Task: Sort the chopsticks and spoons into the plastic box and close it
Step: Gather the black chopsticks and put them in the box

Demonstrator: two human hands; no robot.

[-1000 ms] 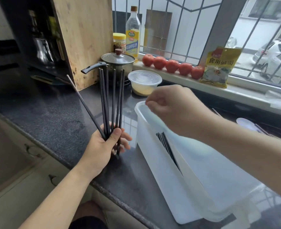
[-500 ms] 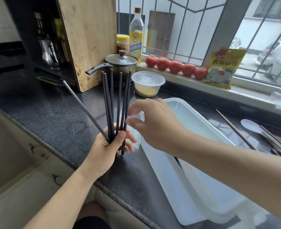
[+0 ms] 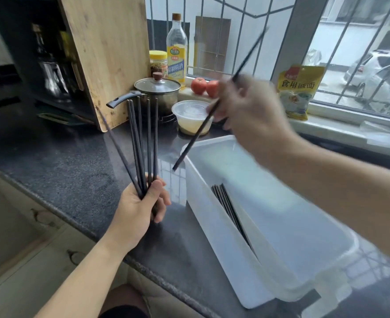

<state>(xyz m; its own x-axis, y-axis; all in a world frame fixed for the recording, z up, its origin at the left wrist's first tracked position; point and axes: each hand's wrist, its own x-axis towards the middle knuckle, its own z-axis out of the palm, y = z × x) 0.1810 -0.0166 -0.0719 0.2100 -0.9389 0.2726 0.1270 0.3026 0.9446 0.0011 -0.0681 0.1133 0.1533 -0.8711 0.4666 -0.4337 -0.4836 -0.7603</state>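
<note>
Right hand (image 3: 246,111) pinching single black chopstick (image 3: 203,125), blurred, long axis tilted, lower tip just beside plastic box (image 3: 212,226) far rim. Box below-right of grip, nearer right hand. Left hand (image 3: 141,203) gripping upright chopstick bundle (image 3: 141,145) near bench front edge.

Home kitchen, probably: stone countertop (image 3: 58,161), lidded pot (image 3: 157,89), cutting board (image 3: 108,53), cooking-wine bottle (image 3: 177,49).

- The yellow bag (image 3: 298,90) on the sill carries "食用碱面".
- The bottle (image 3: 177,49) label reads "精制料酒"; its smaller print is too blurred to read.
</note>
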